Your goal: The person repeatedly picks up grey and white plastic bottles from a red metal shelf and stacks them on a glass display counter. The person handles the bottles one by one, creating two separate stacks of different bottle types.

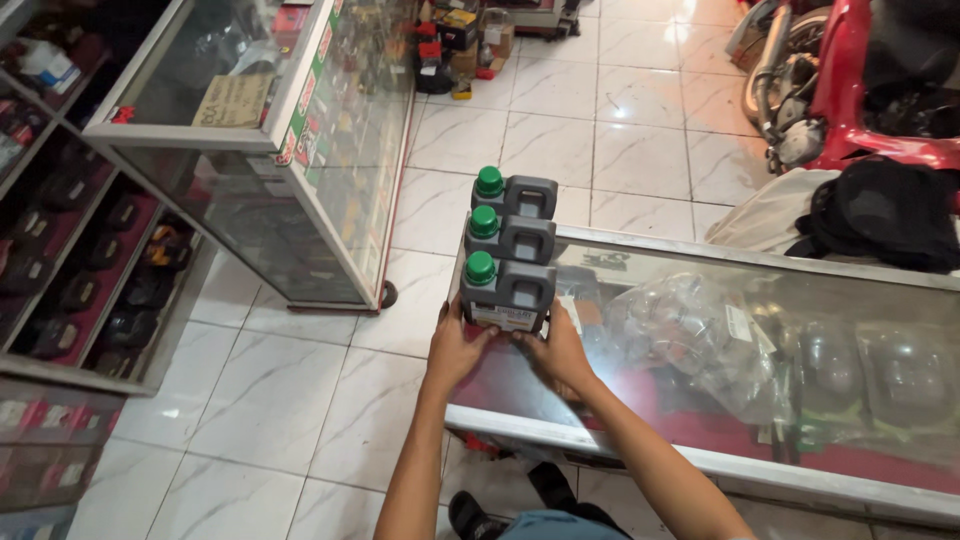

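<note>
Left hand point(455, 350) and right hand point(560, 355) clasp the nearest grey oil bottle point(507, 292) from both sides, front of three green-capped bottles lined up at the glass bench point(700, 455) corner.

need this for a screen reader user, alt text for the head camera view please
Two bare hands, left hand and right hand, grip the nearest of three grey plastic bottles with green caps, lined up on a glass display counter above a white tiled floor.
</note>
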